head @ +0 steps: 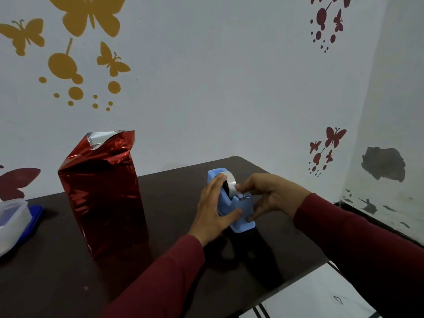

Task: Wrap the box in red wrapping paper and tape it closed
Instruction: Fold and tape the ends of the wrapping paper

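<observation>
A tall box wrapped in shiny red paper [104, 193] stands upright on the dark table [57, 271], left of centre. Its top end is open, with loose paper edges sticking up and the silver inside showing. To its right sits a light blue tape dispenser [238, 216] holding a roll of clear tape [230, 181]. My left hand [214, 207] grips the dispenser's left side, thumb across its front. My right hand [268, 193] is at the right side, its fingertips pinching the tape end near the cutter.
A clear plastic container [12, 222] on a blue lid sits at the table's left edge. The wall with butterfly stickers runs close behind the table. The table's right edge [321, 265] drops to a white floor with thin metal legs visible.
</observation>
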A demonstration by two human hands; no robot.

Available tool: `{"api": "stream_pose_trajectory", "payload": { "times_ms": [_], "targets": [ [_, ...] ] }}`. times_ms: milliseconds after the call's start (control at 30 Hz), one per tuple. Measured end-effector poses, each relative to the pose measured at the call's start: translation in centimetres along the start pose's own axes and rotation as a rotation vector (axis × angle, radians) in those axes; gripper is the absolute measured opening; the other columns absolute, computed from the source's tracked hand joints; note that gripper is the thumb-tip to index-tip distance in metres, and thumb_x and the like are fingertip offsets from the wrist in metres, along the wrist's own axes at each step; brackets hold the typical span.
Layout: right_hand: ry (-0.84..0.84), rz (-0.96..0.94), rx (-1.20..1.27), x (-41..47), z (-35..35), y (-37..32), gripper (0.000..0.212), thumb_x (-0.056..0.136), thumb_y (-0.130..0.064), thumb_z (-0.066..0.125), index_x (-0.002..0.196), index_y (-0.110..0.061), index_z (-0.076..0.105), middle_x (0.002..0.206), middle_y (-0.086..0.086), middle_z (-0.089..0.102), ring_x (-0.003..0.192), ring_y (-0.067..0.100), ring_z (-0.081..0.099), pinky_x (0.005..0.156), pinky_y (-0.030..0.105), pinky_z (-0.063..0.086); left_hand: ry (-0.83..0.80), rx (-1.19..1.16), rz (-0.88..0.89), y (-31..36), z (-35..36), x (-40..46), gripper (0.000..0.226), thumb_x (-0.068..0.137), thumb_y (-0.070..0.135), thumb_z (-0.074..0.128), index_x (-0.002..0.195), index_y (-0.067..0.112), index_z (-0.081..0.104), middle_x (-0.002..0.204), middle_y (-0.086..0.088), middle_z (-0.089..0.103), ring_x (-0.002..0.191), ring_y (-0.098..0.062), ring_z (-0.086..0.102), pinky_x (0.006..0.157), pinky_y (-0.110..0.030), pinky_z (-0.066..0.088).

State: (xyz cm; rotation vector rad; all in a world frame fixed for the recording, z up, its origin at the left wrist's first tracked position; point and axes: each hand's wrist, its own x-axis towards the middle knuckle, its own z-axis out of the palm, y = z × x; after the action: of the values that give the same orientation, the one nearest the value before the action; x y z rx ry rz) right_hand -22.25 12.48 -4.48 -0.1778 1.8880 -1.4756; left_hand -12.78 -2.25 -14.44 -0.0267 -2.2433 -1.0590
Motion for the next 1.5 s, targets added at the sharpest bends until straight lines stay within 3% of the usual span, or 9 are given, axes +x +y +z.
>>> {"api": "stream_pose_trajectory", "payload": {
  "times_ms": [167,333,467,800,1000,1133,1233,1367,1500],
  "targets": [
    [0.005,-0.119,0.178,-1.0,0.6,0.9,0.018,0.091,-0.011,0.073,0.106,-0.002,0.076,0.130,0.007,0.062,0.130,0.043,0.051,0.077,0.081,0.049,-0.021,0.027,-0.010,0.3,-0.1,0.0,0.083,0.077,0.052,0.065,0.152,0.045,0.031,0.153,0.033,0.030,0.139,0.009,0.027,0.111,-0.022,0.029],
    [0.105,-0.275,0.300,-1.8,0.7,3.8,0.025,0.087,-0.001,0.073,0.111,0.005,0.071,0.123,0.013,0.072,0.112,0.040,0.069,0.070,0.056,0.058,-0.054,0.073,0.017,-0.3,0.1,0.0,0.092,0.074,0.043,0.061,0.160,0.030,0.030,0.164,0.022,0.023,0.146,0.002,0.022,0.115,-0.024,0.024],
    [0.132,-0.280,0.335,-2.2,0.7,5.1,0.022,0.087,0.005,0.073,0.108,0.011,0.069,0.109,0.015,0.075,0.094,0.030,0.073,0.077,0.055,0.061,-0.057,0.090,0.011,-0.3,0.1,0.0,0.093,0.072,0.043,0.058,0.160,0.031,0.030,0.165,0.024,0.020,0.147,0.005,0.019,0.114,-0.028,0.025],
    [0.138,-0.317,0.151,-1.9,0.3,6.2,0.016,0.091,-0.002,0.074,0.106,0.001,0.078,0.104,0.016,0.078,0.099,0.033,0.074,0.081,0.050,0.065,-0.048,0.089,0.033,0.0,0.1,0.0,0.093,0.070,0.042,0.058,0.158,0.026,0.034,0.160,0.031,0.020,0.144,0.011,0.019,0.110,-0.013,0.020],
    [0.166,-0.351,0.027,-0.8,-0.3,5.9,0.009,0.087,-0.001,0.074,0.084,-0.005,0.082,0.103,0.015,0.078,0.096,0.032,0.076,0.079,0.047,0.066,-0.047,0.059,0.023,0.0,0.0,-0.1,0.091,0.070,0.039,0.056,0.158,0.028,0.036,0.160,0.033,0.020,0.147,0.005,0.020,0.112,-0.014,0.020],
    [0.199,-0.414,-0.282,-1.7,-0.5,6.4,0.023,0.083,-0.002,0.072,0.064,-0.014,0.077,0.100,-0.011,0.079,0.078,0.013,0.072,0.068,0.023,0.061,-0.046,0.048,0.026,0.0,-0.1,0.0,0.087,0.073,0.042,0.055,0.157,0.032,0.038,0.160,0.033,0.021,0.149,-0.001,0.022,0.114,-0.014,0.019],
    [0.081,-0.426,-0.031,-2.4,-0.9,7.5,0.019,0.092,-0.007,0.073,0.085,0.010,0.076,0.117,-0.007,0.077,0.095,0.020,0.075,0.087,0.044,0.062,0.037,0.038,0.048,0.7,-0.2,-0.5,0.074,0.078,0.043,0.058,0.150,0.031,0.050,0.156,0.030,0.034,0.142,0.002,0.030,0.109,-0.004,0.022],
    [0.155,-0.551,0.093,-3.8,-1.4,7.7,0.044,0.101,-0.043,0.061,0.085,-0.009,0.084,0.122,-0.014,0.074,0.118,0.006,0.064,0.087,0.037,0.055,0.167,0.089,0.170,3.7,-1.2,-0.6,0.042,0.087,0.043,0.063,0.129,0.034,0.067,0.128,0.023,0.063,0.120,-0.002,0.046,0.097,-0.007,0.034],
    [0.180,-0.697,0.077,-5.1,-1.5,7.0,0.058,0.104,-0.053,0.048,0.082,-0.015,0.085,0.129,-0.016,0.071,0.124,0.003,0.060,0.094,0.037,0.051,-0.020,0.063,0.158,8.5,-2.7,-0.2,0.032,0.093,0.036,0.075,0.122,0.047,0.067,0.113,0.026,0.068,0.117,0.007,0.049,0.089,-0.002,0.037]
  ]
}}
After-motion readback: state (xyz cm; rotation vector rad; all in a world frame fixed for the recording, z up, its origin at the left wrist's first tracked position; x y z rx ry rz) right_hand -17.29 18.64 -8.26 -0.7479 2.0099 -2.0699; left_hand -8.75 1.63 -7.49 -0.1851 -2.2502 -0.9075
